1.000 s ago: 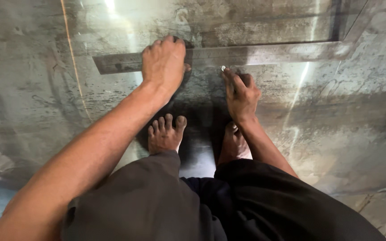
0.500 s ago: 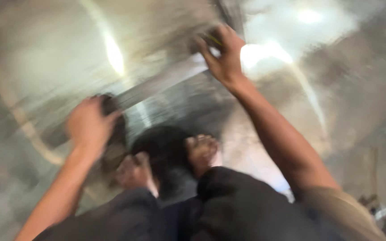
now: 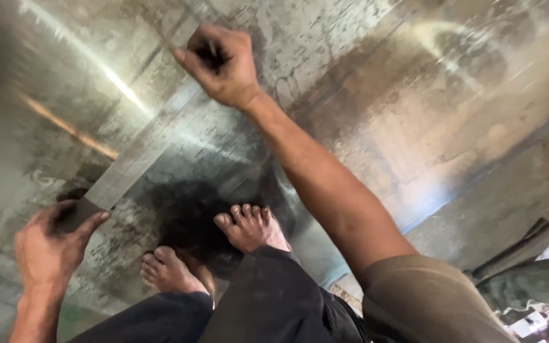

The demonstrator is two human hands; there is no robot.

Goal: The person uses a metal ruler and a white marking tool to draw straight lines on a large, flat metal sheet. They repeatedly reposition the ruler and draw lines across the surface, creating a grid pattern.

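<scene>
a wide metal sheet (image 3: 414, 114) covers the floor under two bare feet (image 3: 249, 227). a long flat metal strip (image 3: 141, 152) lies slantwise on it. the hands are well apart: left hand (image 3: 52, 244) pins the strip's near end, right hand (image 3: 220, 63) grips its far end.

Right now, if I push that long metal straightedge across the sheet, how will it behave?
The straightedge looks flat and thin, lying flush on the shiny sheet, so it would probably slide easily, not roll. With the left hand on one end and the right hand near the other, it likely stays straight; lifted by one end, it might sag slightly.
</scene>
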